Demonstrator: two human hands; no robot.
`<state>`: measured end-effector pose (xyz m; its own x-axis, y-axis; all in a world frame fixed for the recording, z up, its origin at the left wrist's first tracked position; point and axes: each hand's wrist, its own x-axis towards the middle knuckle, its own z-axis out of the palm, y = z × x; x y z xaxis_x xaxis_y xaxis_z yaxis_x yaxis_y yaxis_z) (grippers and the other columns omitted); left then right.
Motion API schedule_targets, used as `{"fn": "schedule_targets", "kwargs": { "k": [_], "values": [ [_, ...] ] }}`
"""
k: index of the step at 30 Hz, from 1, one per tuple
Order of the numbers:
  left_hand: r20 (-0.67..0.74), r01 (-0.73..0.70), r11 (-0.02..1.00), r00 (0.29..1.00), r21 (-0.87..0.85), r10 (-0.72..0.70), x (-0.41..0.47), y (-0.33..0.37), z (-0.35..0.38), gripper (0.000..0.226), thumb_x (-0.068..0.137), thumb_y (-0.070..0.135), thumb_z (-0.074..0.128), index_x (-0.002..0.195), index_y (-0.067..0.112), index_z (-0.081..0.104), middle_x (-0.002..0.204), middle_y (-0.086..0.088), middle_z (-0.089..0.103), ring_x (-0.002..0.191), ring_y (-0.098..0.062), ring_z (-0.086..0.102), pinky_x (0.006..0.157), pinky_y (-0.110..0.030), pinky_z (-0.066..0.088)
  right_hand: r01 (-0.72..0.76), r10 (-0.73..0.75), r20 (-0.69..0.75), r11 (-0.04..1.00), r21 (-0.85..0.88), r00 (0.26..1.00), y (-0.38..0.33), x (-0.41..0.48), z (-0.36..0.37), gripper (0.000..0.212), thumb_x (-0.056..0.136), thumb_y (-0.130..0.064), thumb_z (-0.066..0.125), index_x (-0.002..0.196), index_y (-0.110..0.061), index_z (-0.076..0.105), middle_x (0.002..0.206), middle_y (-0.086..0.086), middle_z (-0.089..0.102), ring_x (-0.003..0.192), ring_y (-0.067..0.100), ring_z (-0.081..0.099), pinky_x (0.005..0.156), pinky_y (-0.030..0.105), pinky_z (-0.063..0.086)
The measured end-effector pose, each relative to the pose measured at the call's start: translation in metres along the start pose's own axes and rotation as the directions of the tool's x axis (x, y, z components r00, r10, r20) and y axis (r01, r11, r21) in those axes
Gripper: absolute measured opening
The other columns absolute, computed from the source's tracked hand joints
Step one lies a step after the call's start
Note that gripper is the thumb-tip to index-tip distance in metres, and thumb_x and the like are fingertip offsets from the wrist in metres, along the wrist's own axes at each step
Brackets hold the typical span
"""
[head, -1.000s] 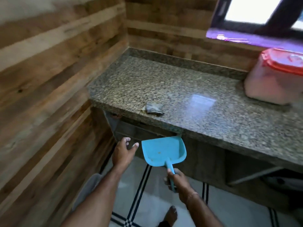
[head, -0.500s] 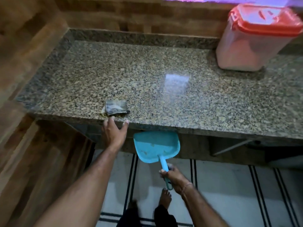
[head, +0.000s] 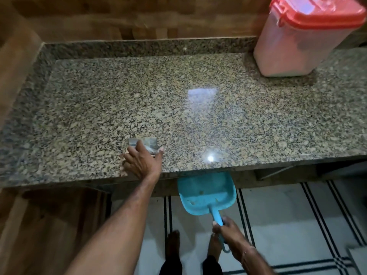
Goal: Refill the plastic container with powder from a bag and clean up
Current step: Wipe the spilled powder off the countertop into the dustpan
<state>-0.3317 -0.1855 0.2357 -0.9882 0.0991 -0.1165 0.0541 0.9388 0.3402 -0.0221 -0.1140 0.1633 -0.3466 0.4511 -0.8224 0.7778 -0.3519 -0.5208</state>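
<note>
Plastic container point(head: 297, 42) sitting at back right of counter point(head: 198, 108), red lid on, looking full. Left hand point(head: 142, 162) lying flat on folded empty bag point(head: 149, 144). Right hand point(head: 230, 238) gripping blue dustpan point(head: 206, 193) under counter edge. Only cleaning up seeming left.

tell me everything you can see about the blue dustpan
The turquoise-blue plastic dustpan is a shallow scoop with raised side walls and a slim straight handle ending in a hanging loop. A few pale yellowish crumbs lie inside the pan. It is held below the front edge of the speckled granite countertop, its open mouth tucked under the edge and partly hidden by it, handle pointing back toward the person. The right hand grips the handle; whether the pan touches the counter cannot be told.
</note>
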Motion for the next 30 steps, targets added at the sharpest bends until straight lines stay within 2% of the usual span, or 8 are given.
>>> {"fn": "schedule_targets", "kwargs": {
  "k": [4,9,12,18,23,27,28,30],
  "values": [
    [0.032,-0.166,0.981,0.985,-0.104,0.17,0.016,-0.009,0.001,0.062,0.086,0.036,0.078,0.14,0.024,0.051,0.143,-0.005,0.054,0.118,-0.026,0.054,0.105,-0.047,0.035,-0.003,0.004,-0.025,0.999,0.047,1.0,0.0,-0.009,0.004,0.013,0.098,-0.011,0.059,0.108,-0.003,0.061,0.086,0.007,0.06,0.078,0.021,0.057,0.076,0.035,0.048],
    [0.083,-0.084,0.961,0.991,-0.263,0.109,0.02,0.006,0.001,0.058,0.099,0.05,0.055,0.15,0.024,0.045,0.136,-0.01,0.053,0.091,-0.021,0.052,0.081,-0.035,0.045,-0.01,0.015,-0.057,0.997,0.075,0.998,-0.005,-0.02,-0.012,0.013,0.1,-0.009,0.057,0.111,-0.003,0.061,0.091,0.009,0.059,0.078,0.018,0.054,0.067,0.028,0.044],
    [0.095,-0.086,0.963,0.989,-0.254,0.114,0.01,0.033,0.012,0.058,0.101,0.055,0.048,0.153,0.03,0.039,0.137,-0.013,0.047,0.1,-0.029,0.054,0.092,-0.044,0.045,0.002,0.008,-0.092,0.995,0.104,0.996,-0.004,-0.024,-0.029,0.012,0.101,-0.008,0.056,0.112,-0.004,0.06,0.091,0.009,0.058,0.077,0.017,0.053,0.063,0.025,0.043],
    [0.129,-0.113,0.978,0.982,-0.177,0.137,-0.027,0.11,0.045,0.051,0.102,0.039,0.054,0.15,0.026,0.045,0.155,-0.017,0.033,0.136,-0.039,0.038,0.11,-0.052,0.029,0.045,-0.022,-0.156,0.988,0.147,0.988,0.003,-0.023,-0.066,0.009,0.103,-0.006,0.053,0.109,-0.011,0.057,0.083,0.004,0.055,0.067,0.012,0.052,0.052,0.013,0.043],
    [0.16,-0.352,0.925,0.914,-0.139,0.372,-0.087,0.173,0.086,0.054,0.1,0.03,0.055,0.152,0.03,0.043,0.159,-0.015,0.034,0.14,-0.035,0.037,0.115,-0.048,0.028,0.052,-0.016,-0.2,0.983,0.175,0.98,0.012,0.005,-0.104,0.004,0.103,-0.011,0.055,0.103,-0.014,0.058,0.077,0.001,0.055,0.063,0.01,0.051,0.053,0.012,0.044],
    [0.3,-0.585,0.791,0.734,-0.178,0.61,-0.151,0.22,0.113,0.051,0.101,0.034,0.053,0.151,0.031,0.044,0.143,-0.011,0.047,0.127,-0.03,0.045,0.101,-0.042,0.036,0.069,-0.021,-0.213,0.973,0.22,0.977,0.016,0.025,-0.133,0.014,0.102,-0.018,0.058,0.089,-0.017,0.062,0.076,0.003,0.057,0.065,0.011,0.054,0.057,0.019,0.047],
    [0.323,-0.578,0.787,0.718,-0.216,0.617,-0.16,0.233,0.116,0.048,0.101,0.035,0.054,0.149,0.032,0.048,0.136,-0.009,0.051,0.121,-0.028,0.049,0.094,-0.039,0.038,0.074,-0.028,-0.198,0.971,0.227,0.98,0.017,0.029,-0.142,0.015,0.102,-0.016,0.058,0.088,-0.018,0.061,0.075,0.002,0.057,0.066,0.011,0.054,0.056,0.019,0.046],
    [0.283,-0.495,0.825,0.779,-0.272,0.56,-0.161,0.246,0.113,0.032,0.103,0.032,0.052,0.134,0.029,0.059,0.115,-0.002,0.059,0.097,-0.019,0.056,0.074,-0.028,0.038,0.077,-0.041,-0.165,0.973,0.218,0.986,0.02,0.033,-0.161,0.016,0.102,-0.015,0.058,0.088,-0.02,0.06,0.075,0.001,0.056,0.067,0.012,0.054,0.057,0.019,0.047]
  ]
}}
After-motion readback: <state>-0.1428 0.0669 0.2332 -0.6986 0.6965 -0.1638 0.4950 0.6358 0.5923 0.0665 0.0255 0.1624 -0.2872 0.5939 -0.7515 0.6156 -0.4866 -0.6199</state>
